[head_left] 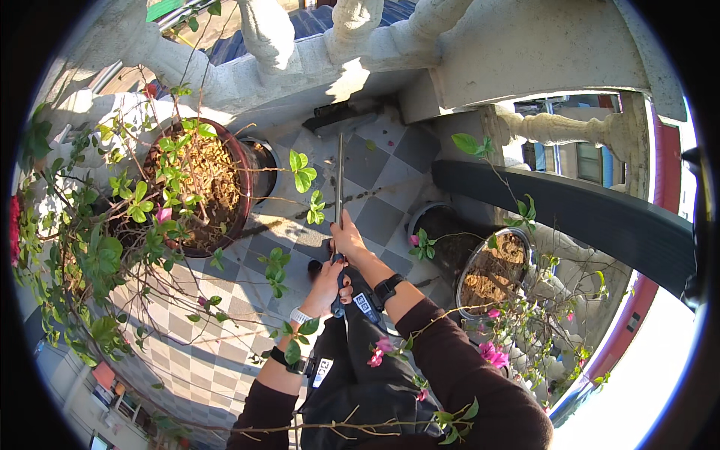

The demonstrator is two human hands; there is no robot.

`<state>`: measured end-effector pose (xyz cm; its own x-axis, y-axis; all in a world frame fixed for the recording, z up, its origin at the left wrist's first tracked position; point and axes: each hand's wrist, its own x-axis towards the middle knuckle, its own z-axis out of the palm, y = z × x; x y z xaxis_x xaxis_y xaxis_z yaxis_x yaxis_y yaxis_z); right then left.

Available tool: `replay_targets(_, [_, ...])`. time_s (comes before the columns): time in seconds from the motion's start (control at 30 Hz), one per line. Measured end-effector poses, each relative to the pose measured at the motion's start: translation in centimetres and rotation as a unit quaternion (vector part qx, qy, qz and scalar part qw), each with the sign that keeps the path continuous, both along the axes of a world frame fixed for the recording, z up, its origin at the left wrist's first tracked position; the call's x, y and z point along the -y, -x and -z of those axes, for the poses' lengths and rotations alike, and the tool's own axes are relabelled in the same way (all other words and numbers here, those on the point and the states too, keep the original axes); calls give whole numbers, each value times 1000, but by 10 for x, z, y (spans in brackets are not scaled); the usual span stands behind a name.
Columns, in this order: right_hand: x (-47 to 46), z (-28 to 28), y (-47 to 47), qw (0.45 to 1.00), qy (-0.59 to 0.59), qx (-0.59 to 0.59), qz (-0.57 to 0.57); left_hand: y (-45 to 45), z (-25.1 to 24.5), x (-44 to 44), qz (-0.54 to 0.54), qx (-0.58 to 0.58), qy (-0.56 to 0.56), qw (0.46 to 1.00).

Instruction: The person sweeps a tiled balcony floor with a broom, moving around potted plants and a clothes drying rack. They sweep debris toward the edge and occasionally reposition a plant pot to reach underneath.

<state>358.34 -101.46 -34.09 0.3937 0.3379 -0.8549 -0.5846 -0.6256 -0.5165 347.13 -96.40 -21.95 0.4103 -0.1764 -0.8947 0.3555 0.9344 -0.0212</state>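
Both hands grip one long-handled floor tool, whose metal pole runs away from me towards the balcony corner. My left hand is wrapped around the dark blue grip at the near end. Further up, my right hand closes around the pole just above that grip. The tool's wide grey head rests by the foot of the balustrade wall; whether it is a broom or a squeegee I cannot tell. Under it lie grey and white checkered floor tiles, with dark dirt and a few fallen leaves near the wall.
On the left stands a large reddish-brown pot with a sprawling bougainvillea. A second planted pot is at the right, its flowering branches reaching across my arms. A dark beam slants along the right side. Stone balusters line the far edge.
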Motion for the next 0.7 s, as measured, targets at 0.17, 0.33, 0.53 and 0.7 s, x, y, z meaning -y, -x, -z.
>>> replay_targets(0.17, [44, -71, 79, 995, 17, -79, 57, 59, -69, 21, 23, -20, 58, 998])
replay_targets(0.33, [48, -133, 66, 931, -165, -172, 277, 62, -92, 16, -10, 48, 111, 993])
replay_targets(0.53, [107, -129, 12, 972, -59, -42, 225, 74, -71, 24, 224, 108, -218, 943])
replay_targets(0.7, [194, -116, -22, 990, 112, 5, 89, 126, -63, 2, 147, -23, -227, 962])
